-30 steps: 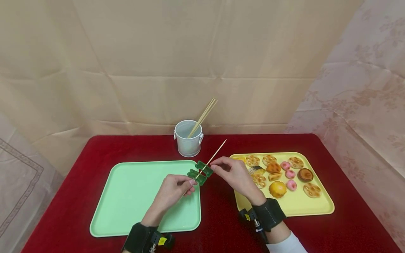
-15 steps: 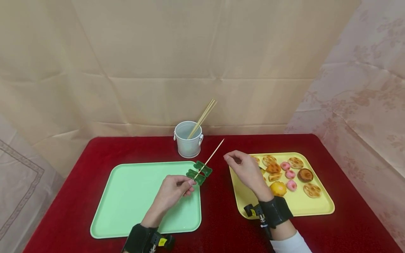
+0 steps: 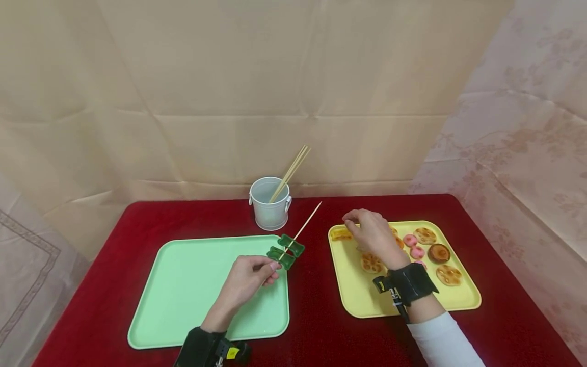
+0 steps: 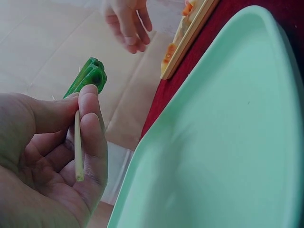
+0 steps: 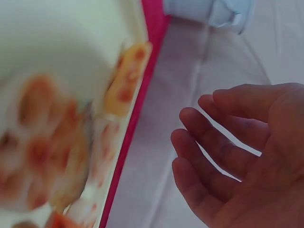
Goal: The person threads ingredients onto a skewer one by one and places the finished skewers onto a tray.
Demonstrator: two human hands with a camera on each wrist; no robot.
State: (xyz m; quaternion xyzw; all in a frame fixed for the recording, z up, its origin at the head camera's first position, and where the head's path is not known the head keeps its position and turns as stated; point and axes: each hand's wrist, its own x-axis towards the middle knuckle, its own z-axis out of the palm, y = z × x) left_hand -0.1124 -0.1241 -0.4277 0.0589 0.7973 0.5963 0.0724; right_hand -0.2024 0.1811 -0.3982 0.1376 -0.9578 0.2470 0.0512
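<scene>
Between thumb and fingers my left hand [image 3: 247,280] pinches a wooden skewer [image 3: 308,220] near its lower end, over the right part of the green tray. Two green pepper pieces [image 3: 291,245] are threaded on it just above the fingers, and its pointed tip slants up and right. In the left wrist view the blunt end of the skewer [image 4: 78,161] sticks out below the fingertips. My right hand [image 3: 372,232] hovers over the back left of the yellow tray with nothing in it, its fingers loosely bent. Nearest to it lies a yellow browned piece [image 3: 341,234].
On the yellow tray [image 3: 367,300] lie several lotus root slices [image 3: 449,275], pink rings [image 3: 417,252] and a brown mushroom cap [image 3: 438,253]. The pale green tray [image 3: 192,290] lies to the left. A small white bucket [image 3: 270,210] at the back holds several bare skewers [image 3: 292,171].
My right hand has let go of the upper green pepper piece and moved right, over the yellow tray. The left hand with the skewer has hardly moved.
</scene>
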